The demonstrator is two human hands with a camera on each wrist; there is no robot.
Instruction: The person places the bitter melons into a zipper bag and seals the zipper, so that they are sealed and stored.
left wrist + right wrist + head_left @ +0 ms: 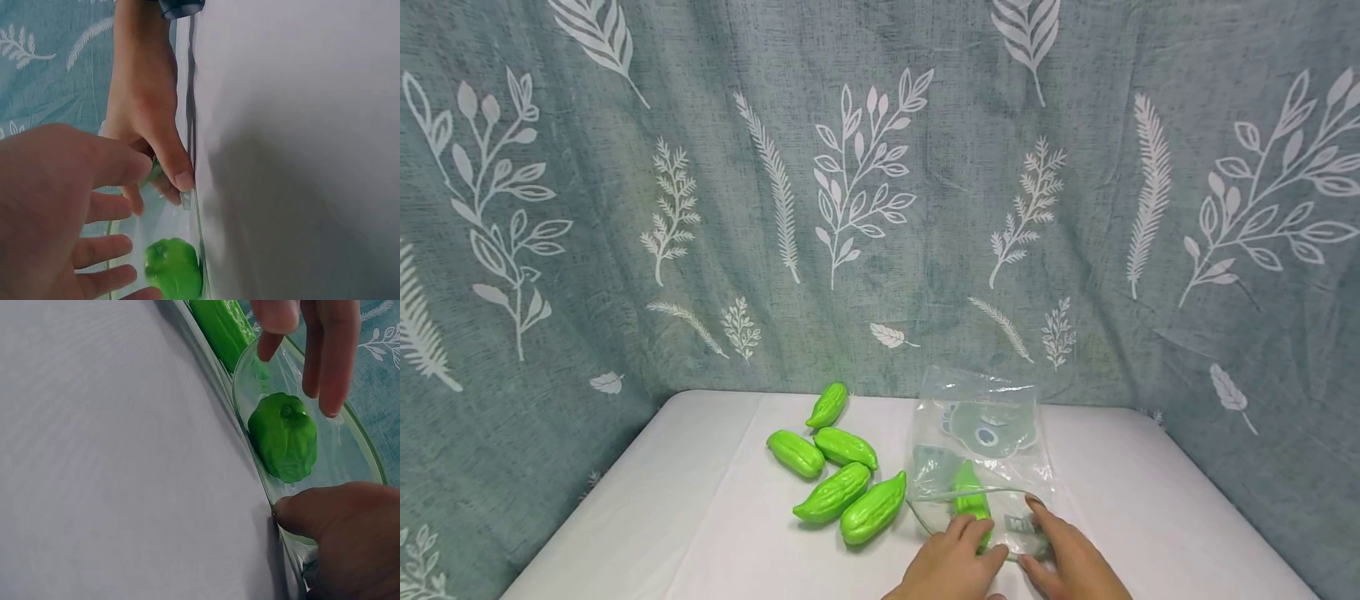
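A clear plastic bag (pixel 936 433) with a pale green rim lies on the table, its mouth spread toward me. Inside it is one bright green bitter melon (pixel 972 500), its blunt end facing the opening in the right wrist view. My right hand (pixel 1071 554) grips the bag at the right side of the mouth, thumb (pixel 300 512) on the lower edge. My left hand (pixel 951 562) is at the left of the opening, close to the melon, its fingers extended and apart in the left wrist view. Nothing shows in its grasp.
Several more bitter melons (pixel 872 508) lie loosely grouped on the white-covered table (pixel 715 500), left of the bag. Behind the table hangs a blue-green curtain (pixel 880 208) with white leaf prints, which also runs along both sides.
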